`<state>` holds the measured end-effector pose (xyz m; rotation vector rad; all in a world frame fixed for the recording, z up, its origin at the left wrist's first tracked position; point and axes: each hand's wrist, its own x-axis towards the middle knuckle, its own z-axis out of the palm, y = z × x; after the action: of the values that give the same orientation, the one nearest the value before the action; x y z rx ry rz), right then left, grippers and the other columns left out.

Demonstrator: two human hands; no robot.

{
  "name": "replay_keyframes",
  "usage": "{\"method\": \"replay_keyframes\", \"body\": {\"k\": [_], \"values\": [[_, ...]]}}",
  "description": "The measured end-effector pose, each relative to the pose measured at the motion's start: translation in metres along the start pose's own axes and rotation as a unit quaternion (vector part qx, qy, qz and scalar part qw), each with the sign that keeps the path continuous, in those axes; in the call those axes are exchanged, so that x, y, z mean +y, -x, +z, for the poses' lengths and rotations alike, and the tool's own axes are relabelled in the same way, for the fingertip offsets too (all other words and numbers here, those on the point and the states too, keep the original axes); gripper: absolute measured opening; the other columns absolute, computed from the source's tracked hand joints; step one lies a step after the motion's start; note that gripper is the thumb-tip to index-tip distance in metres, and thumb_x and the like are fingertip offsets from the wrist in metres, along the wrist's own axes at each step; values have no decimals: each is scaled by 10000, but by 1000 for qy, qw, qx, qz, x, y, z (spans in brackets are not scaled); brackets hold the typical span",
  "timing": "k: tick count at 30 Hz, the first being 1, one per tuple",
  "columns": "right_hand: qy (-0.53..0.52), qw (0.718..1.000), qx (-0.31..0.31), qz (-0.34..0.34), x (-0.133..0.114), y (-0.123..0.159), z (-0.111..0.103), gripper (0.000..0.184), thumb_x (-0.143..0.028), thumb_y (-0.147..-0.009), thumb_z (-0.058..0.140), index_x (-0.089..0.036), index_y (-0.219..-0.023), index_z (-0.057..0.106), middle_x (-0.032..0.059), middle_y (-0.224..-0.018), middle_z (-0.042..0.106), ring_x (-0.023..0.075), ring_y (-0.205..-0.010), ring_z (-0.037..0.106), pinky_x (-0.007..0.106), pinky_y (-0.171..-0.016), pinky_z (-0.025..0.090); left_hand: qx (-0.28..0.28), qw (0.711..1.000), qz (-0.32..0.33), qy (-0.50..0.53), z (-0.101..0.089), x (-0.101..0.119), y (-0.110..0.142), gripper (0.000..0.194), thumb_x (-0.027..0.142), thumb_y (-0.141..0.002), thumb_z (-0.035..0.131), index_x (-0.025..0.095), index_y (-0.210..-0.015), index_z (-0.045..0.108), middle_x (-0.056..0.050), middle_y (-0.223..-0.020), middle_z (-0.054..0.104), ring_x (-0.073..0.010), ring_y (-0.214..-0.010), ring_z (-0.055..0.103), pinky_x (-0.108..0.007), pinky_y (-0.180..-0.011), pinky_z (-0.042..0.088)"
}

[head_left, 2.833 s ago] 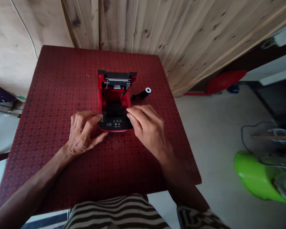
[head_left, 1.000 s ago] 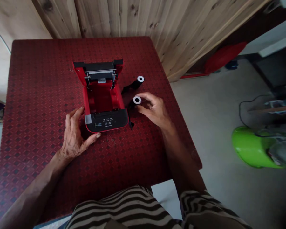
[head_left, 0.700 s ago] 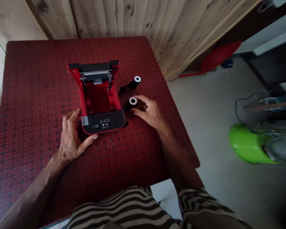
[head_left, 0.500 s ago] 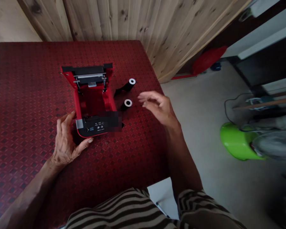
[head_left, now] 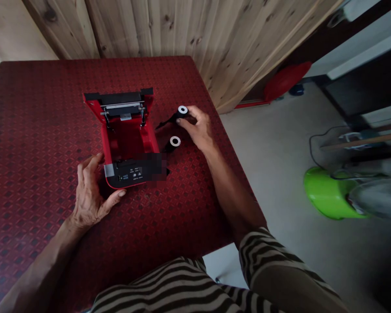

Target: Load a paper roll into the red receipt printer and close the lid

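Note:
A red and black label printer (head_left: 125, 180) stands on the table with its lid (head_left: 122, 102) raised and its red inside exposed. My left hand (head_left: 89, 195) grips its near left corner, fingers along the side and thumb at the front edge. To the printer's right, my right hand (head_left: 198, 126) has its thumb and fingers around the farther roll of black ribbon (head_left: 181, 111), whose white core end faces up. A loose black strip (head_left: 165, 122) trails from that roll toward the printer. Nearer me, a second black ribbon roll (head_left: 174, 143) stands beside the printer, untouched.
The table (head_left: 45, 130) has a red patterned cover, and a wooden plank wall (head_left: 150, 30) rises behind it. On the floor to the right are a green bucket (head_left: 326, 195) and a thin cable (head_left: 311, 145). White paper or board (head_left: 226, 261) shows by my lap.
My right hand has moved forward and left over the table and closed on the farther ribbon roll. My left hand and the printer have stayed put.

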<state>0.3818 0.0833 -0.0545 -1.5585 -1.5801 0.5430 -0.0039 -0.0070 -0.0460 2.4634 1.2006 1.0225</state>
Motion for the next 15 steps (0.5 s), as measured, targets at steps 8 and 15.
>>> {"method": "replay_keyframes", "body": {"k": [8,15], "values": [[-47,996,-61,-45,-105,36,-71,445,-589,-917,803,-299,-1245,723,25,-1096,782,249,-1002,768,441,-884,653,113,994,1,-10,-20,26,-13,912,764,-946,688,251,-1666,464,-158,-1425,660,-419,-1256,615,-642,-1064,530],[-44,956,-255,-138,-171,42,-54,265,-395,-946,800,-309,-1196,781,5,-1079,824,211,-932,766,372,-862,628,63,998,-3,0,-44,82,-44,870,766,-1010,628,237,-1665,411,-131,-1348,734,-328,-1174,694,-528,-990,566]]}}
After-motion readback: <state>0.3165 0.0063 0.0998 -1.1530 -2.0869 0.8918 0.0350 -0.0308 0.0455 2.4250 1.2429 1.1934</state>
